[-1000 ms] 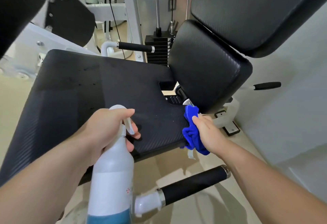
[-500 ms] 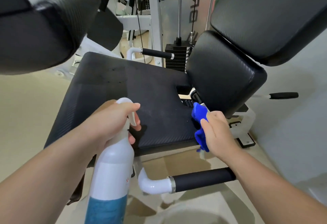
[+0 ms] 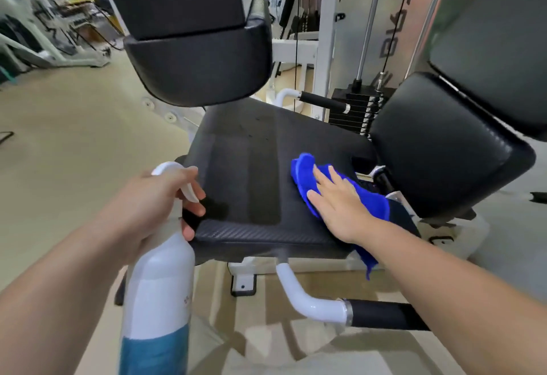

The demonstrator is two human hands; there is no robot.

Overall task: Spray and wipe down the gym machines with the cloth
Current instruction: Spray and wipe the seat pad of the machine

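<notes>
Blue microfibre, the cloth (image 3: 302,169) lies bunched on the right half of the machine's black seat pad (image 3: 251,173), its tail trailing off the front right corner, and the right hand (image 3: 340,209) lies flat on top of it. The fingers (image 3: 321,179) there are straight and spread, grasping nothing. A flat palm puts even pressure over a broad patch of cloth, which suits a sweeping wipe better than a pinch would. The left hand (image 3: 148,203) holds the white spray bottle (image 3: 159,271) upright just off the seat's near left corner. Its fingers are curled round the neck with one across the trigger and the nozzle facing the pad, so, as I judge it, another squirt can follow without a change of grip. Dull streaks on the left of the pad may be wet spray, though I cannot tell for sure. The padded backrest (image 3: 438,143) at the right and the black-gripped handle (image 3: 384,314) below the seat look like the likely next surfaces.
</notes>
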